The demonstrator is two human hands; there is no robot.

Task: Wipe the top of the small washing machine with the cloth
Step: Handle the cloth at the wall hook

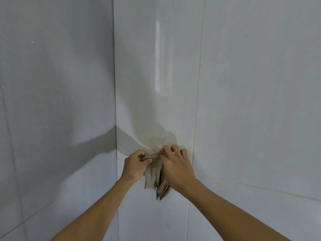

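Head view: left hand (pixel 137 165) and right hand (pixel 175 164) both pinching top edge of beige woven cloth (pixel 155 178), hanging against white tiled wall (pixel 251 84) near clear plastic suction hook (pixel 159 142). Washing machine not visible. Risk: cloth snagging on hook or slipping from the light pinch.

Cloth (pixel 155 176): coarse woven fabric, matt beige, edges fraying. Wall tiles (pixel 251 101): smooth glazed ceramic, glossy, reflecting light. Hook (pixel 159 141): showing as clear plastic.
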